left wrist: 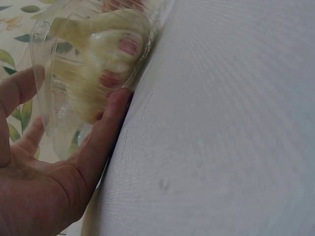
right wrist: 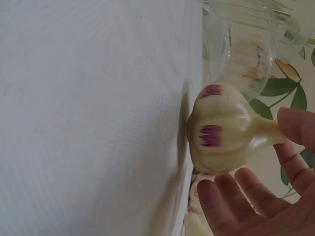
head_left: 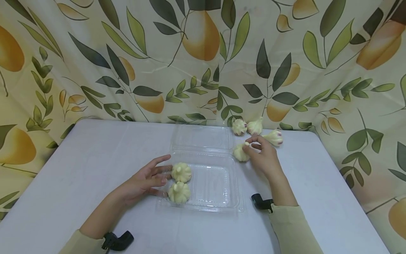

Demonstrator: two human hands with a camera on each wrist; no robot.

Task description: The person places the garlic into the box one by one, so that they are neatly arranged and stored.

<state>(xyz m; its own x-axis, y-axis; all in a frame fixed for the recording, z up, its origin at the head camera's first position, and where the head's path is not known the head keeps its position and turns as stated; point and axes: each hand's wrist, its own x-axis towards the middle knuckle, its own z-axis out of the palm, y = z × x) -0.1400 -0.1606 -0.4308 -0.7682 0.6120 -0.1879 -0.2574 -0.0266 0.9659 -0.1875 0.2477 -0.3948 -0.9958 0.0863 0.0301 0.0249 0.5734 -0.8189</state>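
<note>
A clear plastic clamshell box (head_left: 209, 208) lies with its lid folded back on the table. Two garlic bulbs (head_left: 179, 192) sit along its left side, one behind the other. My left hand (head_left: 142, 181) rests against the box's left wall, fingers spread and mostly straight; the left wrist view shows fingertips touching the plastic. To the right of the box, my right hand (head_left: 263, 155) pinches a garlic bulb (right wrist: 221, 130) by its stem between thumb and index finger. Purple streaks mark that bulb's lower part. It hangs upright at or just above the tabletop; contact is hard to tell.
Three more garlic bulbs (head_left: 239, 126) lie at the table's back edge, beyond my right hand. The transparent lid (head_left: 203, 137) extends toward the leaf-and-fruit patterned cloth (head_left: 203, 88) behind the white table (head_left: 123, 151). Black camera mounts (head_left: 118, 241) are strapped on both wrists.
</note>
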